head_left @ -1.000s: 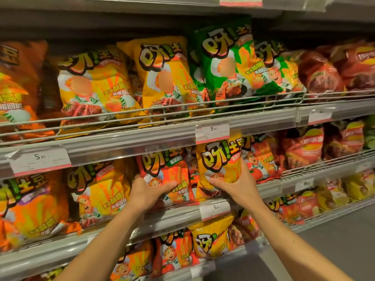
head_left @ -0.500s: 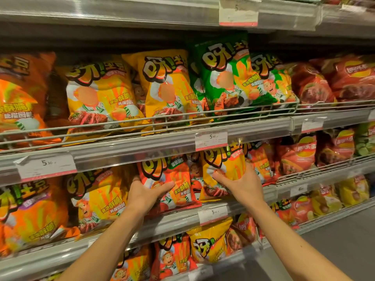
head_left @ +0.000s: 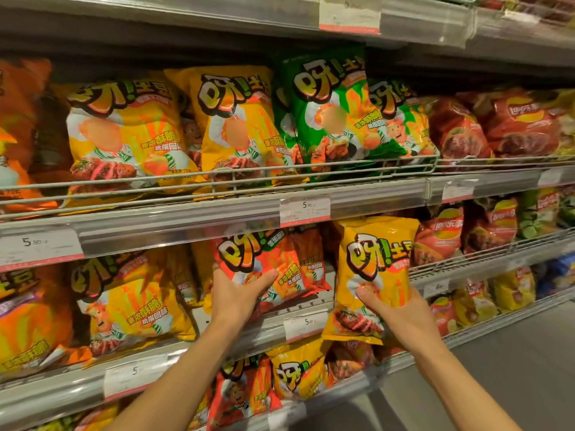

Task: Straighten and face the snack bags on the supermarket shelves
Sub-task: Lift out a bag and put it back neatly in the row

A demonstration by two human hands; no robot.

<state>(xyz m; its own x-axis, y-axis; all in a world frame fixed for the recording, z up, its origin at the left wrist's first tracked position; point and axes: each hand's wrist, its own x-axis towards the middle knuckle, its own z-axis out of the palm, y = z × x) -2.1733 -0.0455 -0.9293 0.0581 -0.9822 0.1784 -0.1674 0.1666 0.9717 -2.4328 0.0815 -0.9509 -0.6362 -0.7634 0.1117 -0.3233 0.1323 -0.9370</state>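
My right hand (head_left: 395, 309) grips a small yellow snack bag (head_left: 373, 265) by its lower half, holding it upright out in front of the middle shelf. My left hand (head_left: 236, 293) holds the lower left of a red-orange snack bag (head_left: 264, 259) that stands on the middle shelf (head_left: 217, 331), thumb across its front. A larger yellow bag (head_left: 130, 303) leans to the left of it. On the upper shelf stand two yellow bags (head_left: 124, 138) (head_left: 236, 126) and a green bag (head_left: 329, 110) behind a wire rail (head_left: 311, 172).
Red chip bags (head_left: 513, 126) fill the right of the upper and middle shelves. Orange bags (head_left: 18, 126) sit at the far left. Price tags (head_left: 305, 208) hang on the shelf edges. More small bags (head_left: 295, 374) stand on the lower shelf. Grey floor (head_left: 513, 368) lies at the lower right.
My right hand has pulled the small yellow bag out from the middle shelf and to the right. My left hand stays on the red-orange bag. The view has tilted upward slightly.
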